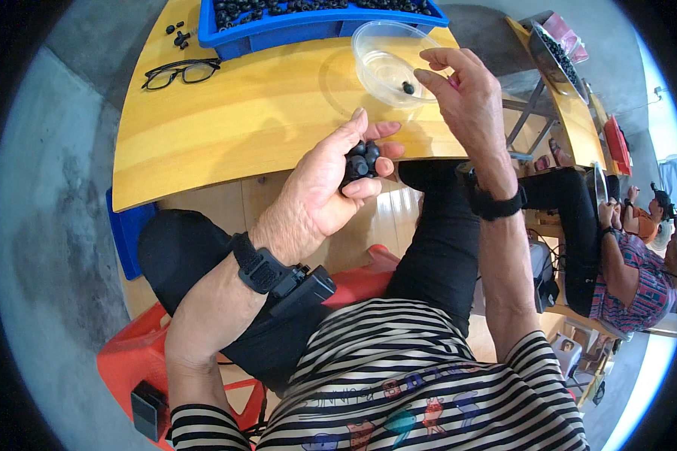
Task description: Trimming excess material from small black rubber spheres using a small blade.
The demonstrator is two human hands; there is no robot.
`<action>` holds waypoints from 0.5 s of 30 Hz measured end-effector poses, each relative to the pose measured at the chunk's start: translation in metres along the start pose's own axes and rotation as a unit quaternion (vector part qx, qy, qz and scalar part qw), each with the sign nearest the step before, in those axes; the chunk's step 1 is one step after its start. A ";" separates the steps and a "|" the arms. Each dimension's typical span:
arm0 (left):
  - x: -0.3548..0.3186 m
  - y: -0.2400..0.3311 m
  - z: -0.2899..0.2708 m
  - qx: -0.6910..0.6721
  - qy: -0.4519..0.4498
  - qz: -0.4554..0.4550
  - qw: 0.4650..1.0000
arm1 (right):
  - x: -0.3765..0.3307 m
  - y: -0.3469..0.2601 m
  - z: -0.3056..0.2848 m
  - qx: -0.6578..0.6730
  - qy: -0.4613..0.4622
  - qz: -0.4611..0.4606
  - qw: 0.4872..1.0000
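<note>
My left hand (331, 169), palm up with fingers curled, cradles several small black knob-like plastic parts (361, 160) just off the table's front edge. My right hand (466, 94) hovers at the right rim of a clear round plastic bowl (362, 56). Its thumb and forefinger are a little apart with nothing visible between them; the other fingers fold behind. Below those fingertips, within the bowl's outline, shows a single black part (408, 88). Whether it touches the bottom cannot be made out.
A blue bin (293, 30) full of black parts stands at the yellow table's (226, 135) far side. Eyeglasses (182, 74) and a few loose black pieces (180, 37) lie left. Rightward are another table with a metal tray (557, 64) and people seated.
</note>
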State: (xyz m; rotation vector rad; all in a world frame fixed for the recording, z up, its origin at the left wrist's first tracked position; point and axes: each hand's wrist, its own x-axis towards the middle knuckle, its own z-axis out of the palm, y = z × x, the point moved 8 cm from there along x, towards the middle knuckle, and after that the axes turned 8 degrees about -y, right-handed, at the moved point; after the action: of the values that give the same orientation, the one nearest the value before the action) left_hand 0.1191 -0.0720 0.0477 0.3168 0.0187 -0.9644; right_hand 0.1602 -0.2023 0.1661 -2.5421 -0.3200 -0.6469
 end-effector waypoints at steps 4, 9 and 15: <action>-0.004 0.000 -0.006 0.038 0.033 0.007 0.999 | -0.022 -0.034 -0.001 0.047 -0.050 -0.003 0.998; -0.009 -0.007 -0.008 0.103 0.035 0.012 0.994 | -0.058 -0.050 0.029 0.124 -0.218 0.002 0.968; -0.018 -0.018 -0.006 0.158 0.052 -0.006 0.986 | -0.074 -0.055 0.033 0.132 -0.272 -0.022 0.953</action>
State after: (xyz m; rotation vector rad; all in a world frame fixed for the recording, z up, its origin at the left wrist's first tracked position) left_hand 0.0954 -0.0653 0.0404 0.6608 -0.0374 -0.9610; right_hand 0.0905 -0.1456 0.1259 -2.4107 -0.6056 0.0986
